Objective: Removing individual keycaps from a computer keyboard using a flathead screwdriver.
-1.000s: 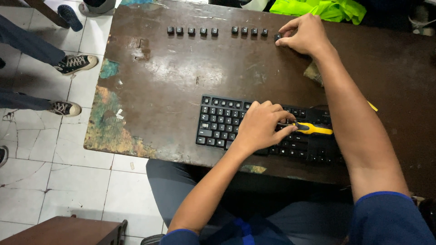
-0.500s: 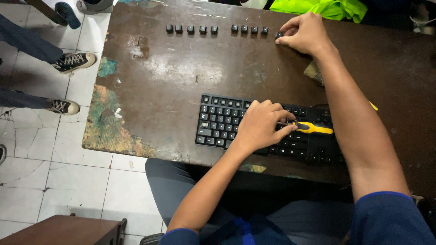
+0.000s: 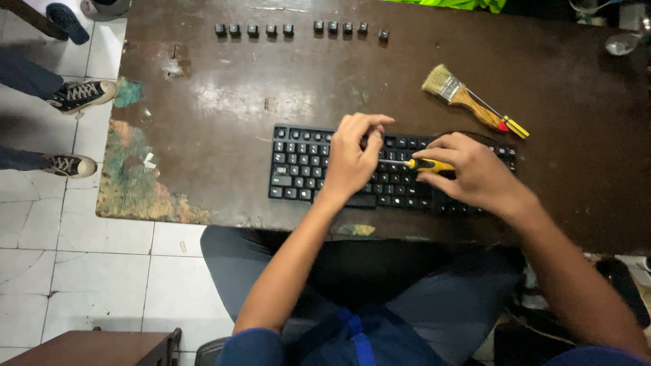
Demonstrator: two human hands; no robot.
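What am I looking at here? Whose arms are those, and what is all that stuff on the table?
There is no machine here. The arms belong to a person sitting at a table, and the picture comes from a small camera on that person's head, looking down, so you see the scene as they do.

On the worn brown table lies a black keyboard. The left hand rests on its keys. The right hand holds a small yellow-handled tool, with its tip at the keys; what kind of tool it is I cannot tell.

At the far edge stands a row of small black key caps. To the right lies a paintbrush with a wooden handle.

On the tiled floor at the left are the sneakers of someone else standing nearby.
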